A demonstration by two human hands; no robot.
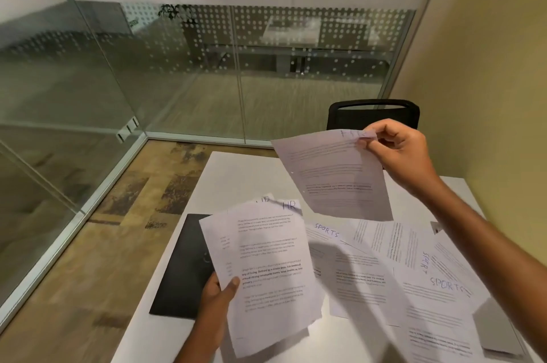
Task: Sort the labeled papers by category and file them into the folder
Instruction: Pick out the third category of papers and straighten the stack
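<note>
**2 hands full of HR sheets, folder not yet loaded**

2 categories readable so far: "HR" and "SPORTS". Left hand (220,293) is closed on a small stack of HR papers (266,268), thumb on the front, held above the near-left part of the tabletop (236,173); top sheet shows "HR" in blue pen at its upper right, and a sheet behind it shows a partial "HR" too. Exact count in the stack cannot be told. Right hand (396,149) pinches 1 single sheet (337,176) by its top corner, lifted over the middle of the tabletop; "HR" is written at that corner, partly covered by the fingertips.

Loose sports papers (414,274) lie overlapped and unsorted across the right half of the tabletop, up to its right edge. "SPORTS" reads on 3 of them, 1 turned sideways. Printed body text is too blurred to read.

Black folder (183,268) lies flat and closed near the left edge of the tabletop, partly under the left-hand stack. Nothing visibly filed in it.

Judgement: HR gathering looks nearly done, the lifted sheet likely goes onto the left stack. Left to do: collect the SPORTS pile, open the folder, file both groups. Early to mid task.
</note>
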